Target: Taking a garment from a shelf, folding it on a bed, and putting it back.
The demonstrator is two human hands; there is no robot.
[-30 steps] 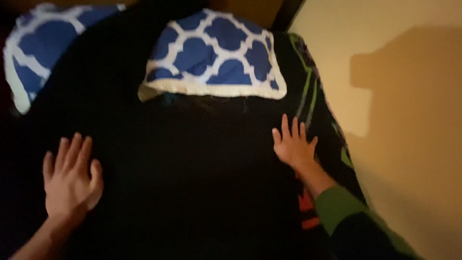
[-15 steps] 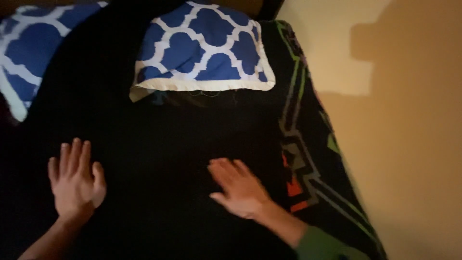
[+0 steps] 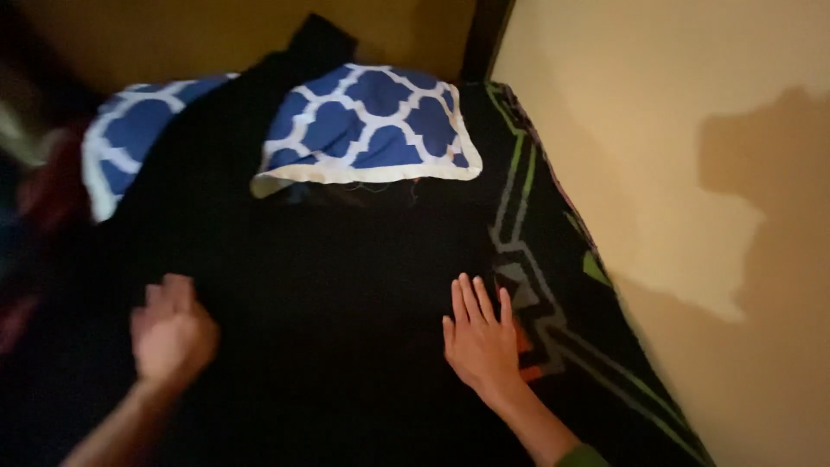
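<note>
Across the bed, the black blanket (image 3: 346,285) lies mostly flat; right hand (image 3: 481,341) presses open on it near the patterned edge, left hand (image 3: 171,333) blurred, apparently open. Blue-and-white patterned pillows (image 3: 367,125) sit above; smoothing looks nearly done.

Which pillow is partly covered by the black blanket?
The left pillow: the black blanket drapes over its right side. The right pillow lies fully uncovered on top.
</note>
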